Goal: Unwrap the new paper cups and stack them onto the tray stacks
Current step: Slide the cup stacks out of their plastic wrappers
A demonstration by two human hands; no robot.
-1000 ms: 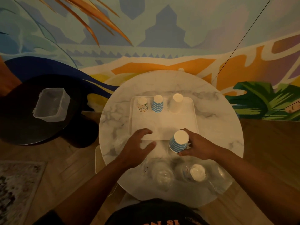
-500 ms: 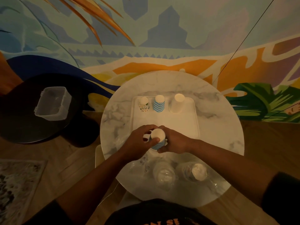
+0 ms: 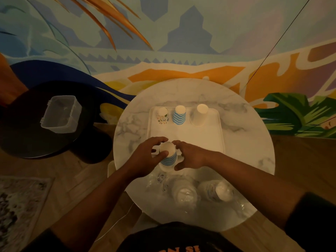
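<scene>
Between both my hands, near front edge of tray [image 3: 221, 124]: blue-striped cup stack [image 3: 168, 157], upside down, base up, long axis upright w/ slight lean toward me. Left hand [image 3: 145, 157] grasps left side, thumb across front; right hand [image 3: 190, 155] holds right side, fingertips at base rim. Matching blue-striped tray stack [image 3: 179, 115] lies straight ahead, far row, btwn patterned stack [image 3: 162, 116] and plain white stack [image 3: 199, 115]. Bare tray in between, path looks clear. Wrapped cup sleeves [image 3: 200, 192] near my body, on marble table [image 3: 254, 151].

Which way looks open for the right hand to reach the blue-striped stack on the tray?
Probably straight ahead: bare tray lies between the right hand and the blue-striped stack. However, both it and the left hand grip blue-striped cups.
</scene>
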